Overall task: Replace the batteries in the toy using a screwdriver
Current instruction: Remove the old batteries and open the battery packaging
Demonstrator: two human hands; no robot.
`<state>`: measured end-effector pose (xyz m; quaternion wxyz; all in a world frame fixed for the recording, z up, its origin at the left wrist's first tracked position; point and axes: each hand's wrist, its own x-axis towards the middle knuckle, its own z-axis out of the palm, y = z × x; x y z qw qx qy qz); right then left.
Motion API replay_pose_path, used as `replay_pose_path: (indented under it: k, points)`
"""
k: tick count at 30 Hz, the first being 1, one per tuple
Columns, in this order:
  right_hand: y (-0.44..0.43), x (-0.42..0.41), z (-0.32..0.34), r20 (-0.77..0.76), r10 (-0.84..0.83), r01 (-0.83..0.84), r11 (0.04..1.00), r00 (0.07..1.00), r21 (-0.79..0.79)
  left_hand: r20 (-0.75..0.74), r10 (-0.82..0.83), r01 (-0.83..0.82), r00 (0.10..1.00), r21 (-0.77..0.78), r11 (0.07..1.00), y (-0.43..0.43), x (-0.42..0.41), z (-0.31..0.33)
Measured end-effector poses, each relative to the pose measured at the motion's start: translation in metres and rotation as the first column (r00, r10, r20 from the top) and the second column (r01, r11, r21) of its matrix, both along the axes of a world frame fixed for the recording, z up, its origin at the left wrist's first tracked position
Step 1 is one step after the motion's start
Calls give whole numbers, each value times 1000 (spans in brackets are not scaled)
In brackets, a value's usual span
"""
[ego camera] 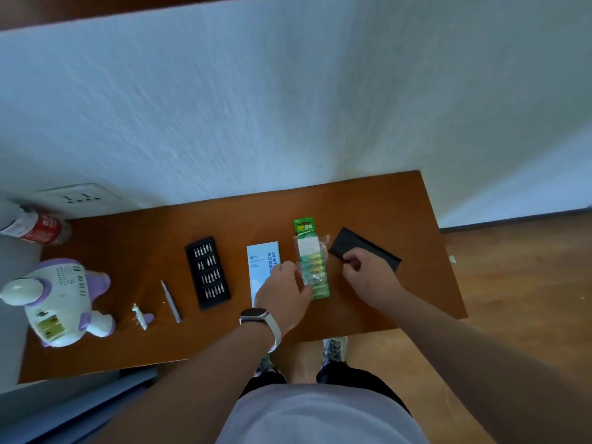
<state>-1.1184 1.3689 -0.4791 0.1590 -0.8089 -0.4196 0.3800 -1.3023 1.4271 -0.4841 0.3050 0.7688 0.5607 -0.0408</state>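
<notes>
The white and purple toy [64,296] lies at the table's left end, its battery bay [49,330] uncovered and showing yellow-green cells. Its small cover [143,317] lies just to the right, then the grey screwdriver [171,302]. A green battery pack [309,251] with torn clear plastic lies right of centre. My left hand [282,291] holds the pack's near left side, thumb on the cells. My right hand [365,274] is just right of the pack, fingers curled at the near edge of a black lid [368,246]. Whether it pinches anything is hidden.
A black tray of screwdriver bits [207,272] and a white printed box sleeve [260,261] lie between the screwdriver and the pack. A plastic bottle [38,227] lies at the back left below a wall socket [80,195]. My shoes show under the table's near edge.
</notes>
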Motion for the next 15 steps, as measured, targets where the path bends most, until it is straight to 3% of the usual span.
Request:
replay_pose_path:
  k: [10, 15]
  points:
    - [29, 21, -18, -83, 277, -277, 961, 957, 14, -208, 134, -119, 969, 84, 989, -7, 58, -25]
    - [33, 24, -21, -124, 283, -281, 959, 951, 32, -183, 174, -152, 968, 130, 980, -7, 67, -32]
